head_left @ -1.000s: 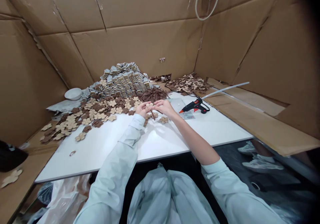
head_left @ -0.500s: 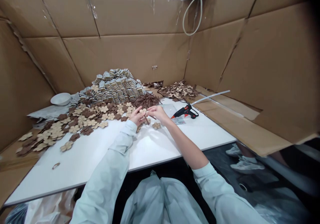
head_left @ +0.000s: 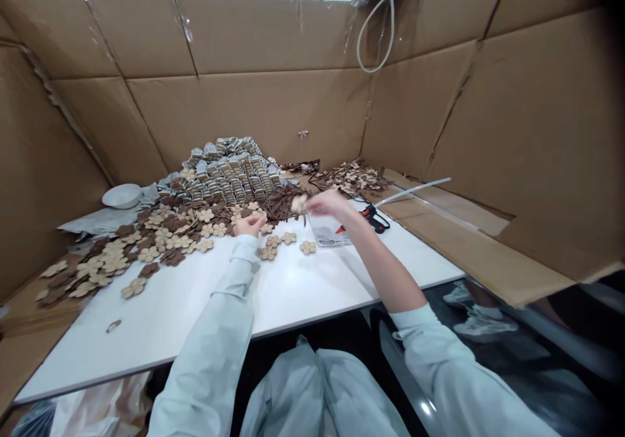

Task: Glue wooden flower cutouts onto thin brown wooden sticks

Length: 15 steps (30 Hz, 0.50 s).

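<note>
My left hand (head_left: 250, 225) lies curled at the edge of a heap of pale and dark brown wooden flowers (head_left: 195, 228), and its fingers are hidden. My right hand (head_left: 328, 204) is raised above the white table (head_left: 161, 326), pinching a pale wooden flower (head_left: 299, 203) at its fingertips. Just behind that flower lies a pile of thin brown sticks (head_left: 280, 204). Several loose pale flowers (head_left: 278, 241) sit on the table between my hands.
Stacks of small silver-wrapped packets (head_left: 229, 180) rise behind the flowers. A black and red hot glue gun (head_left: 375, 219) with a long glue stick (head_left: 415, 191) lies right of my right hand. Cardboard walls (head_left: 273, 111) surround the table, and a white bowl (head_left: 122, 196) stands far left.
My hands have moved apart: the left has gone left onto the flower heap, and the right has lifted with a pale flower. The stick seen between them earlier no longer shows.
</note>
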Available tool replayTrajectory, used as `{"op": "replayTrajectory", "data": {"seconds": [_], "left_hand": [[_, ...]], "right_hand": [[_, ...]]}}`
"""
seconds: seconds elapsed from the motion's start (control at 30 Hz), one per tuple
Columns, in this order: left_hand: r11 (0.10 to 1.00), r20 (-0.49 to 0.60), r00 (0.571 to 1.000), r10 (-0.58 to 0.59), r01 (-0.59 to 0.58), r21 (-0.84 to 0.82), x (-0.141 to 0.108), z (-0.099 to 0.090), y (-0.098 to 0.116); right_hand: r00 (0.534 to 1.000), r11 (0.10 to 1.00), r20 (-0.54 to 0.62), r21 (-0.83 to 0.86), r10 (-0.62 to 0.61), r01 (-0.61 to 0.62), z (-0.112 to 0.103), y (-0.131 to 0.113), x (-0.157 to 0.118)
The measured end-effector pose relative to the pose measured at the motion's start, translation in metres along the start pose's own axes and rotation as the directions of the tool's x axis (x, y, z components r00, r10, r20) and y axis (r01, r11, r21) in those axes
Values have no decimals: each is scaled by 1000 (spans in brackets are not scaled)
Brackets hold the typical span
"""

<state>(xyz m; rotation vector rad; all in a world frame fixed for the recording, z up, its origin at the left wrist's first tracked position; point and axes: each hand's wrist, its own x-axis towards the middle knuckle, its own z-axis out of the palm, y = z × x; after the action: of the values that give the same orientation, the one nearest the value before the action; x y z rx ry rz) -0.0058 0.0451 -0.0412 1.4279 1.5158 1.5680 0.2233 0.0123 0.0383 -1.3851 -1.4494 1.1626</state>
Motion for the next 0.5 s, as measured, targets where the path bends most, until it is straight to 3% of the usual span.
{"op": "replayTrajectory", "data": {"seconds": [0.03,0.07,0.13,0.23,0.37,0.5], "left_hand": [[999,14,1000,8,-9,42,0,1,-1],[994,47,999,19,-24,103,-1,4,-1],[969,148,988,36,-71,235,1,10,0],[882,240,969,52,-157,445,9,19,6],[628,250,967,58,-230,744,25,28,13],[512,452,884,123,-446,734,35,38,14]], "right_hand": [[975,993,-214,84,-61,81,-13,-3,7],[946,987,-321,130,-52,98,-26,-5,14],[930,982,-367,179,10,60,-44,-6,23],[958,976,-286,208,-6,68,-51,-1,24],[991,975,-99,195,-87,105,-40,6,8],[990,980,-65,152,-123,132,-31,1,-7]]}}
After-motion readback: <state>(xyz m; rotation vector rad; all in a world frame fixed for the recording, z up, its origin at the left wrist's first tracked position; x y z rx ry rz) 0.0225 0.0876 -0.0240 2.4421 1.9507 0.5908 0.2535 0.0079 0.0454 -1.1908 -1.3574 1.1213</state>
